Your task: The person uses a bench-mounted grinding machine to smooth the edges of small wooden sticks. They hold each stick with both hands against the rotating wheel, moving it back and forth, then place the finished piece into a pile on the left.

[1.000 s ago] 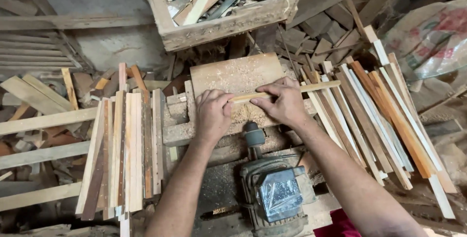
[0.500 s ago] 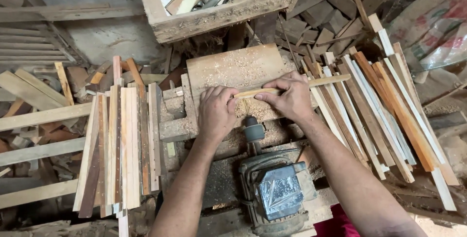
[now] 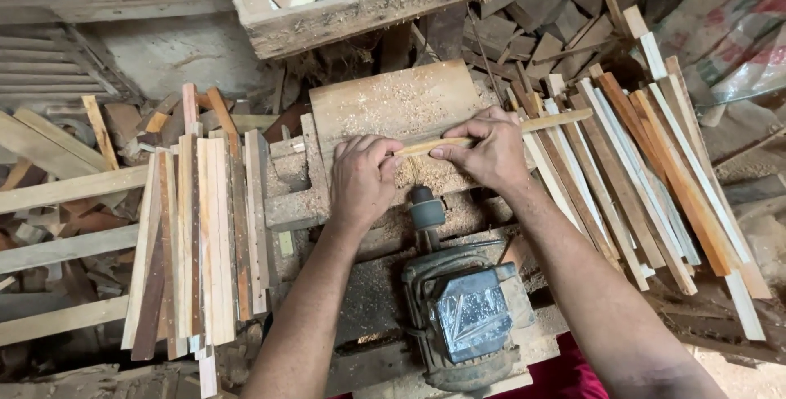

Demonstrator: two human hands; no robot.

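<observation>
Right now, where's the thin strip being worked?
Head view, centre: the thin wooden strip lies across the sawdust-covered board, under the left hand and right hand, above the motor.

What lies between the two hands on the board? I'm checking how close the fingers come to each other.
In the head view, only the thin wooden strip spans the gap between left hand and right hand, over sawdust on the board.
</observation>
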